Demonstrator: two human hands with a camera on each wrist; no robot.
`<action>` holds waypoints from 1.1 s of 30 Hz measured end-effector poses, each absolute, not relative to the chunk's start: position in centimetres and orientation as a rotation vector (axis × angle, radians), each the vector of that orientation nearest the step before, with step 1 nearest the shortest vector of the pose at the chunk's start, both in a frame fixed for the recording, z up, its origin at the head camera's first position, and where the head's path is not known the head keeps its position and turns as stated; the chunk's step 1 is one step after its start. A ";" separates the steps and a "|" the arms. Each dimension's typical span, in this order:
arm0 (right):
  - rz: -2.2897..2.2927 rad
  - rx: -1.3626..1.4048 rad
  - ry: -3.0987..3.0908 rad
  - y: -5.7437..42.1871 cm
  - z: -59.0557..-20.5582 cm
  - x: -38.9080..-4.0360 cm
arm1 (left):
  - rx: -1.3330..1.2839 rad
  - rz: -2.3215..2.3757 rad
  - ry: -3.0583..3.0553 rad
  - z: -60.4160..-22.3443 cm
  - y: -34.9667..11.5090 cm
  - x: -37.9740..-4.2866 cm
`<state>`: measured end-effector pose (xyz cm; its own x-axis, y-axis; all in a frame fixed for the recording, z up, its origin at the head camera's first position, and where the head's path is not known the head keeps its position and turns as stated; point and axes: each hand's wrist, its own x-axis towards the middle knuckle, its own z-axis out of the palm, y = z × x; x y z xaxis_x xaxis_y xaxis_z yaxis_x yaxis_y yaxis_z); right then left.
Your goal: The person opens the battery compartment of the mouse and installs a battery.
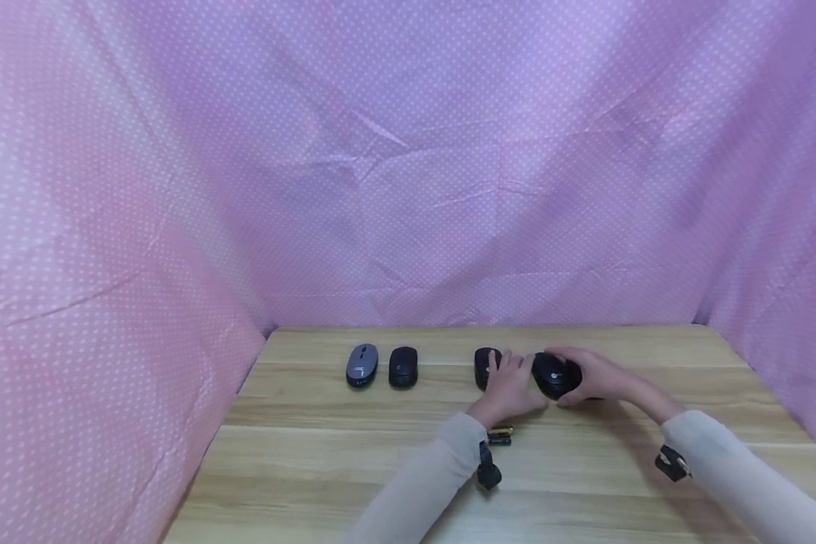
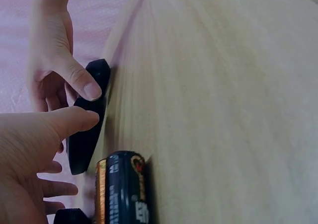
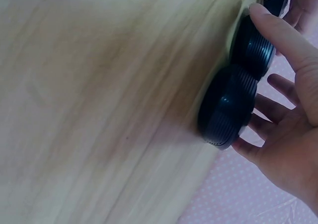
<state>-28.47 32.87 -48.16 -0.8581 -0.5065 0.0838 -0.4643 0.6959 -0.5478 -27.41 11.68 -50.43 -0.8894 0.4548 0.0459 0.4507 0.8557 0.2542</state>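
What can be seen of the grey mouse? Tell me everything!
The grey mouse is oval and plastic-looking: grey top, dark edge, small dark parts toward its far end, pale marking too small to read. It lies right way up on the wood-patterned table, far end slanting slightly right, left of a black mouse. Nothing else touches it.

The table [image 1: 299, 461] has a pale wood top, its grain running sideways, its far corners rounded. A row of mice sits toward the far edge. At its left end lie a grey mouse [image 1: 361, 366] and, just beside it, a black mouse [image 1: 403, 367]. Past a wider gap come a second black mouse [image 1: 483, 369], a third [image 1: 548, 375] and a fourth [image 3: 223, 107], all partly covered. Nearer the front edge, two batteries [image 2: 124, 189] lie side by side.
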 end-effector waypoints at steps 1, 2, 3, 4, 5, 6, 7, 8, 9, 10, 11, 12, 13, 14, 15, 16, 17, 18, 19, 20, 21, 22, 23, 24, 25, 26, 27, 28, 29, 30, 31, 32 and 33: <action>-0.880 -0.815 2.821 32.9 -48.2 -28.5 | 0.734 0.397 3.015 -50.5 11.7 -27.4; -0.881 -0.820 2.815 32.9 -48.3 -28.5 | 0.731 0.393 3.016 -50.5 11.8 -27.4; -0.879 -0.826 2.809 33.0 -48.4 -28.5 | 0.728 0.393 3.018 -50.6 11.8 -27.4; -0.882 -0.827 2.805 33.0 -48.4 -28.5 | 0.726 0.388 3.020 -50.7 11.9 -27.4; -0.879 -0.825 2.804 33.0 -48.5 -28.5 | 0.724 0.384 3.020 -50.8 11.9 -27.4; -0.882 -0.820 2.803 33.1 -48.6 -28.5 | 0.724 0.385 3.019 -50.8 11.9 -27.4; -0.879 -0.822 2.801 33.1 -48.6 -28.4 | 0.724 0.386 3.022 -50.8 11.9 -27.4; -0.877 -0.819 2.802 33.1 -48.6 -28.4 | 0.727 0.387 3.022 -50.9 12.0 -27.4; -0.870 -0.826 2.805 33.1 -48.6 -28.3 | 0.730 0.391 3.022 -50.9 12.0 -27.5; -0.871 -0.822 2.808 33.1 -48.6 -28.3 | 0.733 0.392 3.021 -50.9 12.0 -27.5; -0.868 -0.820 2.810 33.1 -48.6 -28.3 | 0.737 0.401 3.021 -50.9 12.0 -27.5; -0.869 -0.817 2.813 33.1 -48.6 -28.2 | 0.740 0.403 3.022 -50.9 12.0 -27.5; -0.862 -0.817 2.817 33.1 -48.6 -28.2 | 0.742 0.406 3.023 -50.9 12.0 -27.5; -0.863 -0.812 2.820 33.1 -48.6 -28.2 | 0.745 0.415 3.022 -50.9 12.0 -27.5; -0.859 -0.818 2.822 33.1 -48.6 -28.2 | 0.744 0.421 3.024 -50.9 12.0 -27.5; -0.863 -0.804 2.824 33.0 -48.6 -28.2 | 0.744 0.425 3.024 -50.9 12.0 -27.6; -0.862 -0.797 2.826 33.0 -48.6 -28.2 | 0.743 0.434 3.023 -50.8 12.0 -27.6; -0.860 -0.791 2.831 32.9 -48.6 -28.3 | 0.742 0.442 3.023 -50.8 11.9 -27.6; -0.856 -0.786 2.834 32.9 -48.6 -28.3 | 0.740 0.459 3.022 -50.7 11.9 -27.6; -0.859 -0.781 2.838 32.8 -48.6 -28.3 | 0.740 0.475 3.021 -50.7 11.9 -27.7; -0.862 -0.777 2.845 32.7 -48.5 -28.3 | 0.742 0.492 3.021 -50.6 11.8 -27.7; -0.873 -0.765 2.852 32.7 -48.4 -28.3 | 0.744 0.521 3.025 -50.5 11.7 -27.7; -0.883 -0.763 2.861 32.6 -48.3 -28.4 | 0.750 0.546 3.030 -50.4 11.6 -27.8; -0.892 -0.758 2.871 32.5 -48.1 -28.4 | 0.754 0.573 3.036 -50.2 11.5 -27.8; -0.909 -0.756 2.881 32.4 -48.0 -28.4 | 0.761 0.604 3.043 -50.1 11.4 -27.8; -0.927 -0.749 2.891 32.3 -47.8 -28.5 | 0.768 0.635 3.053 -49.9 11.3 -27.9; -0.952 -0.747 2.898 32.2 -47.6 -28.6 | 0.774 0.674 3.061 -49.7 11.2 -27.9; -0.980 -0.744 2.900 32.1 -47.4 -28.6 | 0.776 0.714 3.069 -49.5 11.0 -28.0; -1.010 -0.740 2.896 31.9 -47.2 -28.7 | 0.776 0.755 3.069 -49.3 10.9 -28.0; -1.046 -0.747 2.891 31.8 -46.9 -28.7 | 0.771 0.796 3.069 -49.0 10.7 -28.0; -1.081 -0.759 2.882 31.6 -46.7 -28.8 | 0.772 0.832 3.072 -48.8 10.6 -28.1; -1.112 -0.768 2.873 31.4 -46.5 -28.8 | 0.773 0.878 3.068 -48.7 10.4 -28.1; -1.147 -0.780 2.858 31.2 -46.2 -28.8 | 0.777 0.918 3.064 -48.5 10.1 -28.2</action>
<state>-28.83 31.22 -46.22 -0.8788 -0.4291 0.2087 -0.4543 0.6188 -0.6408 -28.24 10.12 -48.51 -0.8780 0.3954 0.2698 0.4786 0.7346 0.4809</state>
